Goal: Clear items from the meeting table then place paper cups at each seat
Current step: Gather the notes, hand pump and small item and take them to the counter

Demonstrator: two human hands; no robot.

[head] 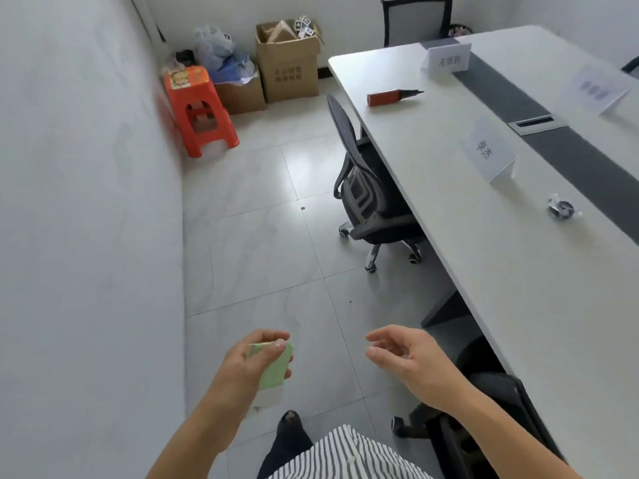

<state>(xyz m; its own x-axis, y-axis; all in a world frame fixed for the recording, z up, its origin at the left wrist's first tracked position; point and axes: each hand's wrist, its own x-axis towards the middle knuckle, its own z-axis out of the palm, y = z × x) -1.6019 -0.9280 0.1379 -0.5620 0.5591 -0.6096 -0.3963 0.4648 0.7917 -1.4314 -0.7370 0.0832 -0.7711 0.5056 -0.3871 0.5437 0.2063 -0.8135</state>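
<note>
Gripping a green pack [275, 369], perhaps tissues, the left hand [242, 364] curls its fingers [273, 337] round it; the right hand [404, 357] hangs slack and empty. On the worktop [484, 254], the red marker [387, 97] could roll off if brushed.

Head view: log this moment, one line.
left hand holds green pack | right hand open | red marker, name cards on table
</note>
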